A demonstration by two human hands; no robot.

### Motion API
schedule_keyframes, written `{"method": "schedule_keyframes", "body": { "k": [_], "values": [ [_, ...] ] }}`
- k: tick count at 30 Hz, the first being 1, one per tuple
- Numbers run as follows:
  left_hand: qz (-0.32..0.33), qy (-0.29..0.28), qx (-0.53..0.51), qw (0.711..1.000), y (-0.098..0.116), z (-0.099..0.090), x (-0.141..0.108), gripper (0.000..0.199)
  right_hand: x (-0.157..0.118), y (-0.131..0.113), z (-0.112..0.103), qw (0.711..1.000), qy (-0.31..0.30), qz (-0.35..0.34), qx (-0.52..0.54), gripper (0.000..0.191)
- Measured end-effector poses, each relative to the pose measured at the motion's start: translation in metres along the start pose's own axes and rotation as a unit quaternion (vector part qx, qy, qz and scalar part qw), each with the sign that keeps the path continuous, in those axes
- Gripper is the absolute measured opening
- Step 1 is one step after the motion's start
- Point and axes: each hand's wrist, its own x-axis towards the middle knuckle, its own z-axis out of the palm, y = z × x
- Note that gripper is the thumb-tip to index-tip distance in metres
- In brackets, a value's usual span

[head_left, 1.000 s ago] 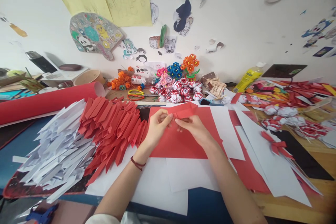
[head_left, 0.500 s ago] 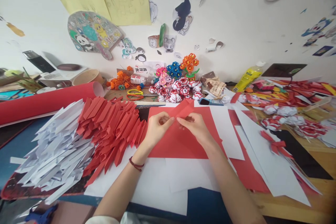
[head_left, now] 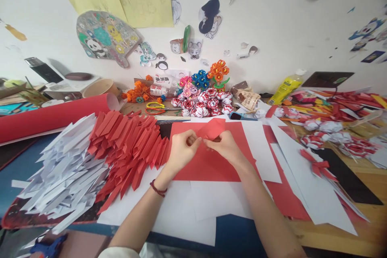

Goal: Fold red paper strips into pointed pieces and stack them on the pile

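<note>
Between my hands, a small piece of red paper point(head_left: 212, 128) is held up, partly folded, above a flat red sheet point(head_left: 208, 167). My left hand point(head_left: 184, 148) is closed, thumb against curled fingers, at the paper's left edge. My right hand point(head_left: 224, 145) pinches its right side between thumb and fingers. White sheets point(head_left: 184, 213) lie under the red one. To the left of my left hand is a heap of folded red paper strips point(head_left: 130, 145), with a heap of folded white strips point(head_left: 69, 173) beyond it.
A red paper roll point(head_left: 57, 117) lies at the left. Yellow-handled scissors point(head_left: 155, 107), red-and-white paper flowers point(head_left: 202, 105) and a yellow bottle point(head_left: 286, 88) stand or lie along the wall. More white sheets point(head_left: 314, 185) and a red bow point(head_left: 320, 167) are at the right.
The red paper piece has changed from a flat crossing strip to a more folded shape. My left hand has turned slightly and curled more; both hands stay in about the same place.
</note>
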Motion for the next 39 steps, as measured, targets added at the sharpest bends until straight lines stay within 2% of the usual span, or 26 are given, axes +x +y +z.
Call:
{"method": "schedule_keyframes", "body": {
  "k": [10,16,21,24,28,30,31,33,35,37,39],
  "values": [
    [-0.002,0.037,-0.029,0.999,0.001,-0.005,0.001,0.025,0.001,-0.004,-0.01,0.998,0.011,0.007,0.061,0.023],
    [-0.027,0.079,-0.1,0.992,-0.005,-0.005,0.002,0.029,0.003,-0.005,-0.016,0.993,0.07,0.013,0.092,0.028],
    [-0.047,0.047,-0.17,0.983,-0.006,0.002,0.001,0.03,-0.002,-0.012,-0.004,0.993,-0.013,-0.015,0.119,0.033],
    [-0.036,0.02,-0.131,0.99,-0.006,0.008,-0.001,0.03,-0.003,-0.013,0.003,0.992,0.001,-0.039,0.124,0.03],
    [0.029,0.001,-0.003,1.0,-0.004,0.009,-0.003,0.024,-0.001,-0.009,0.0,0.993,0.038,-0.031,0.105,0.033],
    [0.076,0.007,0.077,0.994,-0.003,0.006,-0.003,0.016,0.0,-0.006,-0.005,0.995,0.045,-0.026,0.083,0.035],
    [0.105,0.012,0.123,0.987,-0.003,0.003,-0.003,0.019,0.001,-0.004,-0.007,0.996,0.051,-0.022,0.065,0.036],
    [0.177,0.017,0.228,0.957,-0.005,-0.002,-0.002,0.03,0.002,-0.001,-0.011,0.998,0.062,-0.014,0.022,0.038],
    [0.261,0.001,0.324,0.909,-0.006,-0.007,-0.001,0.034,0.003,0.002,-0.014,0.998,0.061,-0.01,-0.017,0.039],
    [0.324,-0.022,0.377,0.868,-0.007,-0.01,0.0,0.031,0.003,0.003,-0.017,0.998,0.044,-0.014,-0.046,0.039],
    [0.35,-0.045,0.391,0.85,-0.007,-0.012,0.0,0.026,0.003,0.003,-0.018,0.997,0.029,-0.025,-0.071,0.039]
  ]
}}
